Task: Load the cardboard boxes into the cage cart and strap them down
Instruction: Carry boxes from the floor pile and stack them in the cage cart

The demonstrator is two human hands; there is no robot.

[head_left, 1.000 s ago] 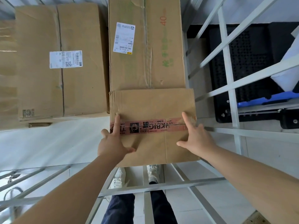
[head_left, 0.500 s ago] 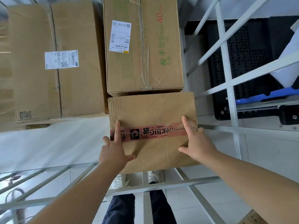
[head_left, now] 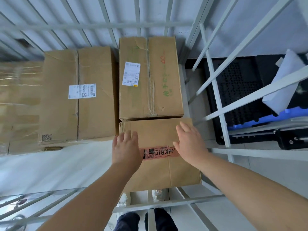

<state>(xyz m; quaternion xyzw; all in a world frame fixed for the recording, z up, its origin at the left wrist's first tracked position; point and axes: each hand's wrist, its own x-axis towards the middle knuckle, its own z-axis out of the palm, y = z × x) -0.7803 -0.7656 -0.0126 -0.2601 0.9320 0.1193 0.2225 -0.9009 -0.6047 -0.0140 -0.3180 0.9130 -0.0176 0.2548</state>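
Observation:
A small cardboard box (head_left: 160,170) with a pink printed tape strip lies inside the cage cart, at its near right. My left hand (head_left: 125,148) lies flat on the box's left part, fingers spread. My right hand (head_left: 190,144) rests flat on its right part over the tape's end. Neither hand grips it. Right behind it and touching it sits a taller box (head_left: 150,77) with a white label and green lettering. To the left lies a wide box (head_left: 76,97) with a white label.
White cage bars (head_left: 215,77) rise on the right and at the back. The cart's white floor (head_left: 55,165) shows at the near left. Another blurred box (head_left: 18,105) sits at far left. Outside on the right stands a black perforated pallet (head_left: 240,90) with blue plastic.
The small box has slid further into the cart against the tall box. My hands moved forward from its near edge onto its top, and my view tilted up.

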